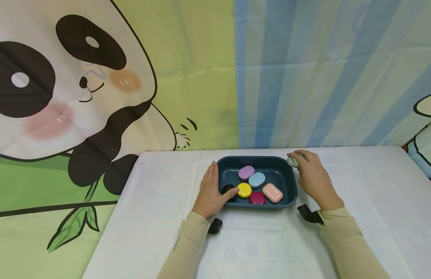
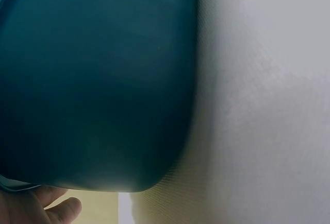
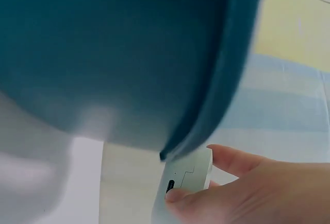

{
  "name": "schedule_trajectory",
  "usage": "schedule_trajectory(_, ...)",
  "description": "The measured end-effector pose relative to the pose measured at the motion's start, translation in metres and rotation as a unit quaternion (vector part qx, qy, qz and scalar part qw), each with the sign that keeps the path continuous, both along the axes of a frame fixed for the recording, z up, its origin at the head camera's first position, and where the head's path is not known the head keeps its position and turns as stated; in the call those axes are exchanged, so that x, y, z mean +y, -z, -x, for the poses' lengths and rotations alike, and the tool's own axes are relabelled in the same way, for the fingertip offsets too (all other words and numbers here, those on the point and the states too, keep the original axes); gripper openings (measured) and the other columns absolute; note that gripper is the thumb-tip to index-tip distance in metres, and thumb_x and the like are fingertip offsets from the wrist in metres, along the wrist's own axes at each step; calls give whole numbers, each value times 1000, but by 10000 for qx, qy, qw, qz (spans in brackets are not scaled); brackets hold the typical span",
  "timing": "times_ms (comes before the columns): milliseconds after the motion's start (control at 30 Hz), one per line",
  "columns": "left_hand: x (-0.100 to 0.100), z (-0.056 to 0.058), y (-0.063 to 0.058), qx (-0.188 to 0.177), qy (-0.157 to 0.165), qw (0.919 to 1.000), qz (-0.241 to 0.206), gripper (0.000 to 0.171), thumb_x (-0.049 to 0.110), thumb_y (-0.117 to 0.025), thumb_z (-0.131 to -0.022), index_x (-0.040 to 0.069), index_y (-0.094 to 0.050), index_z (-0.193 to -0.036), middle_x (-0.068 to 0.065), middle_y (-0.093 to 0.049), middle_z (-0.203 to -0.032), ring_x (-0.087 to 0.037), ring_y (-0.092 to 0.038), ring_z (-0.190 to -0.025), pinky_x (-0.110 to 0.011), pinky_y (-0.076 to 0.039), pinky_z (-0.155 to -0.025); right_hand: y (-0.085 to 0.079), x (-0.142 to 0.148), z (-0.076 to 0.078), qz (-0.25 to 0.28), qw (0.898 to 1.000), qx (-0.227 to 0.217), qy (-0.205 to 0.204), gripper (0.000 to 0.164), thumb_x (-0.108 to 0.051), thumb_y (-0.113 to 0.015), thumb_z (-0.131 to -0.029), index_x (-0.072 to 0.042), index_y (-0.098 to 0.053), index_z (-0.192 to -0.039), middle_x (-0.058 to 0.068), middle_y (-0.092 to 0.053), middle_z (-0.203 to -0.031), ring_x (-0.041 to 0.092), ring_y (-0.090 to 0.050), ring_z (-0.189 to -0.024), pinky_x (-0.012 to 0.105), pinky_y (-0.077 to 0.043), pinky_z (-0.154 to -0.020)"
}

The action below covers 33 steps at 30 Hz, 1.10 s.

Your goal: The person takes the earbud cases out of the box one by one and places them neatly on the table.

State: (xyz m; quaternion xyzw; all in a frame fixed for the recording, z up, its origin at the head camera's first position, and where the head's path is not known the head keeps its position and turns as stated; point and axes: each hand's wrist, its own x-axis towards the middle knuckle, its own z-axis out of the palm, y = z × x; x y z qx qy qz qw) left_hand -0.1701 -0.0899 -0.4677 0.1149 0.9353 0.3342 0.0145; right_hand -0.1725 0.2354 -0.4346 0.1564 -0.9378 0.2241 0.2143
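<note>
A dark teal tray (image 1: 257,206) holds several small rounded cases: a purple one (image 1: 246,173), a light blue one (image 1: 257,179), a yellow one (image 1: 244,190), a magenta one (image 1: 257,198), a pink one (image 1: 272,193) and a black one (image 1: 227,189). My left hand (image 1: 212,192) rests along the tray's left side, fingers straight, thumb reaching over the rim above the black case. At the far right corner, my right hand (image 1: 313,176) pinches a pale mint earbud case (image 3: 193,175); its charging port shows in the right wrist view.
The tray stands on a white-covered table (image 1: 159,217). Behind the table hangs a printed cloth (image 1: 201,77) with a panda and blue stripes. Black straps (image 1: 310,214) hang at both wrists.
</note>
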Motion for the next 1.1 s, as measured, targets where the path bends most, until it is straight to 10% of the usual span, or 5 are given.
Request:
schedule_trajectory(767,-1,0,1,74,58,9999,-69,112,68,-63,-87,7,-7,-162,-6,-5,-169,-27,-8,-154,-52,-16,-122,31,22,14,-276,9993,-228,84,37,21,-50,-88,5,-69,-115,29,-60,-116,51,-51,-112,65,-46,-91)
schedule_trajectory(1100,-1,1,3,-2,24,10000,38,113,71,-61,-86,9,-4,-162,-5,-3,-169,-25,-7,-154,-51,-15,-122,39,26,17,-312,9941,-1015,226,36,18,-48,-93,6,-66,-121,31,-57,-123,52,-47,-120,66,-42,-98)
